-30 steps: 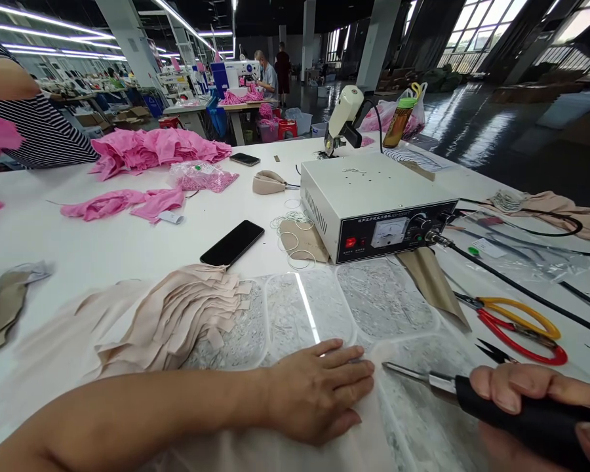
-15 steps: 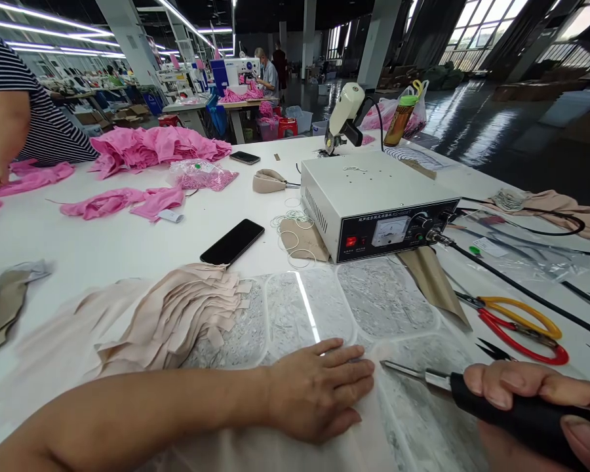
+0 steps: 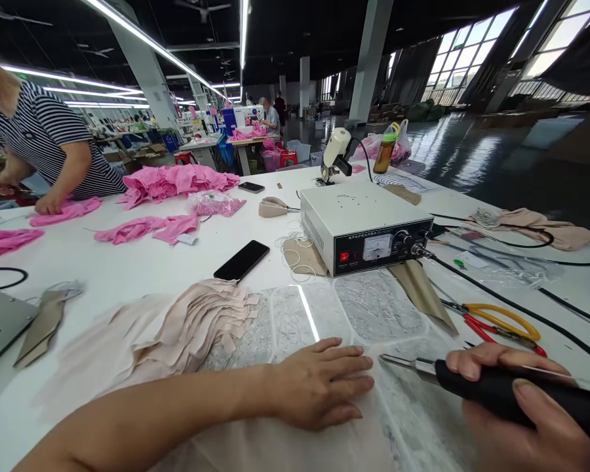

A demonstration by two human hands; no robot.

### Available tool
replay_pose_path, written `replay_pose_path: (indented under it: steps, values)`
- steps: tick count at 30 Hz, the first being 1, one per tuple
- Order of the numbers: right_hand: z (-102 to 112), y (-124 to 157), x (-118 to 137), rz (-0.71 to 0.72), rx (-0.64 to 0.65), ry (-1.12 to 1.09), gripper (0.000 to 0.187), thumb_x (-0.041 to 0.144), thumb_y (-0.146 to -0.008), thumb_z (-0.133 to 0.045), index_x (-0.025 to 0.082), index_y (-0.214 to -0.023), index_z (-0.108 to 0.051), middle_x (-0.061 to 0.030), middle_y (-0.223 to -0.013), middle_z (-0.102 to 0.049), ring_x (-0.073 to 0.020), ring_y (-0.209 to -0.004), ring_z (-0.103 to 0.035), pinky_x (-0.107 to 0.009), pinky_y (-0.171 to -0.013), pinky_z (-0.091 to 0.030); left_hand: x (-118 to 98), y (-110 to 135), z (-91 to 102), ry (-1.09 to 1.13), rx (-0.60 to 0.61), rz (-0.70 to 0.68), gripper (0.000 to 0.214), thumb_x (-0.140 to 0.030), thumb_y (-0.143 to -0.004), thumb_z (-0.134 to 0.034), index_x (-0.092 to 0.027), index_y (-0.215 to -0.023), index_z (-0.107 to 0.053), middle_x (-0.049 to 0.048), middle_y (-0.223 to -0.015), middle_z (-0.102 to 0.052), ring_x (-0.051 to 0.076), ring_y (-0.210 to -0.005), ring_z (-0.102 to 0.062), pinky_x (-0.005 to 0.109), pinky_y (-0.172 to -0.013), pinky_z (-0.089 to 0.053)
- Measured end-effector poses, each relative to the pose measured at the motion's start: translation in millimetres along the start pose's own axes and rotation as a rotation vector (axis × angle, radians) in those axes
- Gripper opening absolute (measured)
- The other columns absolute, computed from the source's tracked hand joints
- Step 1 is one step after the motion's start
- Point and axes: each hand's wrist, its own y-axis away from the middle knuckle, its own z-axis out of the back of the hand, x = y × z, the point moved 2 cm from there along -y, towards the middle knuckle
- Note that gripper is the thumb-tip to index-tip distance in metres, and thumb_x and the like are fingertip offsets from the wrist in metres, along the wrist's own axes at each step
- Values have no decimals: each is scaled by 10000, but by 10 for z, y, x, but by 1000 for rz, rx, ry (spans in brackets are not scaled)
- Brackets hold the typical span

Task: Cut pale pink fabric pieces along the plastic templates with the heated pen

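My left hand [image 3: 319, 383] lies flat, fingers stretched out, pressing a pale beige fabric piece [image 3: 285, 446] on a scored clear cutting mat [image 3: 378, 308]. My right hand [image 3: 516, 406] is wrapped round the black handle of a cutting tool [image 3: 501, 390]. Its metal tip [image 3: 396, 361] points left, just right of my left fingertips. A fanned stack of beige fabric strips [image 3: 201, 324] lies to the left of the mat. A black cable runs from the tool towards the white control box [image 3: 364, 226].
A black phone [image 3: 242, 260], loose elastic rings and tan patterns [image 3: 302, 255] sit behind the mat. Red and yellow scissors [image 3: 501, 322] lie at right. Pink fabric piles [image 3: 177, 180] and a person in a striped shirt [image 3: 49, 151] are at far left. A grey device [image 3: 0, 324] sits at the left edge.
The view has tilted up and shifted, bringing in the grey device at left. My right hand has drawn the tool slightly nearer. The striped-shirt person now leans on pink fabric.
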Motion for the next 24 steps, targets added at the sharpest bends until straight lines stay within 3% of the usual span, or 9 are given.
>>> replay_pose_path:
  steps: [4, 6, 8, 10, 13, 15, 17, 20, 24]
  values:
    - [-6, -41, -43, 21, 106, -16, 126, 248, -625, -600, 216, -746, -584, 16, -675, -546, -137, -530, -492, -327, -548, -482, -321, 66, 79, -16, 15, 30, 369, -380, -938, -415, -119, -1183, -505, 75, -1061, -652, 176, -911, -614, 299, -815, -475]
    - [-24, -51, -28, 27, 136, -8, 105, 238, -651, -607, 218, -752, -588, 15, -681, -557, -141, -553, -513, -327, -570, -492, -491, 159, 12, -51, 16, -25, 339, -395, -949, -408, -156, -1170, -502, 48, -1034, -651, 158, -872, -614, 273, -745, -467]
    - [-27, -53, 17, 31, 159, 9, 80, 253, -666, -619, 219, -735, -593, 12, -661, -560, -148, -553, -524, -326, -561, -495, -579, 264, -44, -85, -19, -79, 289, -381, -963, -387, -198, -1148, -513, 33, -1132, -626, 169, -1033, -581, 264, -823, -451]
    - [18, -41, 79, 50, 160, 37, 70, 262, -667, -637, 227, -714, -599, 10, -647, -558, -153, -529, -520, -330, -533, -493, -561, 347, -42, -103, 22, -106, 269, -366, -966, -382, -200, -1114, -534, 24, -1210, -595, 189, -1165, -513, 289, -945, -409]
    - [168, 12, 155, 79, 134, 121, 91, 227, -651, -648, 252, -727, -604, 4, -680, -551, -175, -534, -524, -369, -539, -500, -423, 396, 93, -27, 154, -150, 226, -322, -921, -442, -165, -1022, -570, 38, -1181, -606, 205, -1194, -491, 326, -1035, -361]
    - [261, 63, 175, 58, 110, 154, 117, 218, -662, -615, 272, -765, -605, -3, -719, -544, -185, -561, -515, -390, -570, -501, -351, 387, 213, 57, 173, -162, 175, -266, -854, -482, -153, -944, -579, 59, -1097, -631, 208, -1162, -514, 330, -1026, -378]
    - [292, 109, 183, 28, 95, 131, 143, 226, -670, -576, 285, -797, -604, -3, -740, -535, -179, -564, -485, -383, -575, -492, -349, 358, 291, 86, 136, -107, 155, -241, -834, -490, -146, -923, -574, 70, -985, -645, 197, -1054, -569, 320, -944, -436]
    - [219, 131, 208, 28, 97, 92, 179, 208, -647, -569, 291, -804, -595, 6, -730, -527, -168, -560, -470, -356, -577, -485, -466, 331, 287, 57, 54, 44, 251, -311, -890, -477, -130, -1046, -552, 83, -929, -640, 182, -908, -601, 307, -818, -484]
    - [138, 103, 232, 32, 145, 113, 166, 207, -618, -614, 293, -758, -590, 16, -712, -531, -165, -554, -487, -348, -577, -493, -514, 406, 174, -21, 50, 147, 382, -375, -917, -451, -109, -1184, -510, 144, -1171, -604, 243, -1122, -546, 369, -957, -444]
